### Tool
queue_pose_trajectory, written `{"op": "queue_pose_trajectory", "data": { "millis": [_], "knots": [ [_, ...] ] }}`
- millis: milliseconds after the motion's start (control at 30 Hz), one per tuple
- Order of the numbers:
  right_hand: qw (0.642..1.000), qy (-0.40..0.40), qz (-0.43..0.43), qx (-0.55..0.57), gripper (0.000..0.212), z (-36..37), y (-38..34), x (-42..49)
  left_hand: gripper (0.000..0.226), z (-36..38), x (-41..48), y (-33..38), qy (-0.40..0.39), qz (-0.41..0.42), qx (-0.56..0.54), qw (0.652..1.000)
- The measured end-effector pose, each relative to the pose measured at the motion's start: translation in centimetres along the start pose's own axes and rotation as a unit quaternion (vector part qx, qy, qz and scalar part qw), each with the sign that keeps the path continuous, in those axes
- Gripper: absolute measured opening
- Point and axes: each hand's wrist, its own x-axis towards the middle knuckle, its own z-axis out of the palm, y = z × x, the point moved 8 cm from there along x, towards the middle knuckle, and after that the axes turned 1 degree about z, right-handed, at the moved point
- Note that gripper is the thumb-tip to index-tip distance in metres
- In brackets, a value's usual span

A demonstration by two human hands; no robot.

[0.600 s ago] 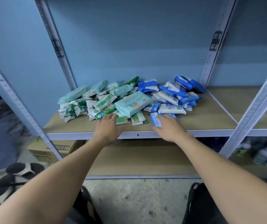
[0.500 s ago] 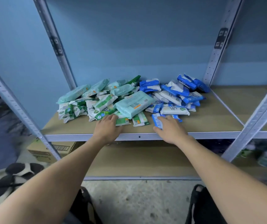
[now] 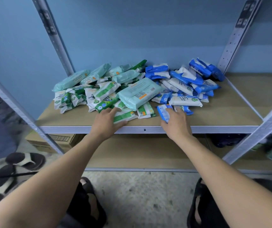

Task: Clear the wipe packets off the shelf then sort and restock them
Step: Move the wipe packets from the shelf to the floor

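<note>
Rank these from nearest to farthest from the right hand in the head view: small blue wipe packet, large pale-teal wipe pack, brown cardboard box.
1. small blue wipe packet: gripped by the right hand, at the front of the shelf.
2. large pale-teal wipe pack: left and behind, mid-pile.
3. brown cardboard box: far left, below the shelf.

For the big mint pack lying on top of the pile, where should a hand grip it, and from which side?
Probably its near short end, from the front: the big mint pack lies tilted atop smaller packets with that end propped up, so fingers could slide under and a thumb clamp on top.
</note>
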Motion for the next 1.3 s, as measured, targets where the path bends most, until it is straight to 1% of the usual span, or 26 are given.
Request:
{"op": "queue_pose_trajectory", "data": {
  "millis": [133,233,300,400,500,600,667,833,933,1033,1167,1300],
  "knots": [
    [1.0,0.015,-0.023,-0.009,0.044,0.0,-0.1,-1.1,0.052,0.0,-1.1,0.1,0.035,0.022,0.009,0.999],
    [0.999,0.029,-0.026,0.01,0.048,0.2,0.4,-2.4,0.05,0.1,-3.0,0.2,0.073,0.025,0.003,0.997],
    [0.997,0.058,-0.041,0.023,0.05,0.6,0.6,-3.7,0.048,0.3,-4.8,0.6,0.114,0.033,0.009,0.993],
    [0.988,0.126,-0.066,0.053,0.055,1.4,1.1,-6.1,0.044,1.6,-7.5,1.3,0.157,0.043,0.016,0.986],
    [0.981,0.164,-0.059,0.085,0.067,3.4,2.2,-8.3,0.046,4.3,-9.7,1.4,0.165,0.042,0.014,0.985],
    [0.978,0.162,-0.063,0.113,0.072,6.5,3.3,-10.6,0.046,7.9,-11.4,1.5,0.138,0.039,-0.004,0.99],
    [0.983,0.131,-0.063,0.112,0.071,9.4,4.2,-12.0,0.044,10.9,-12.2,1.3,0.098,0.026,-0.012,0.995],
    [0.997,-0.03,0.013,0.067,0.068,18.5,8.2,-14.3,0.042,19.5,-14.0,-0.9,-0.03,-0.068,-0.04,0.996],
    [0.991,-0.122,0.05,0.019,0.057,23.4,10.7,-15.0,0.045,24.6,-15.3,-2.2,-0.114,-0.12,-0.044,0.985],
    [0.976,-0.201,0.082,-0.012,0.046,27.8,13.4,-15.5,0.049,29.4,-16.6,-3.1,-0.189,-0.147,-0.037,0.97],
    [0.961,-0.254,0.101,-0.03,0.041,32.4,16.4,-15.5,0.051,34.8,-18.4,-4.1,-0.263,-0.167,-0.03,0.95],
    [0.953,-0.278,0.117,-0.036,0.042,35.7,18.4,-14.7,0.05,38.7,-19.6,-5.3,-0.289,-0.183,-0.021,0.939]
  ]
}}
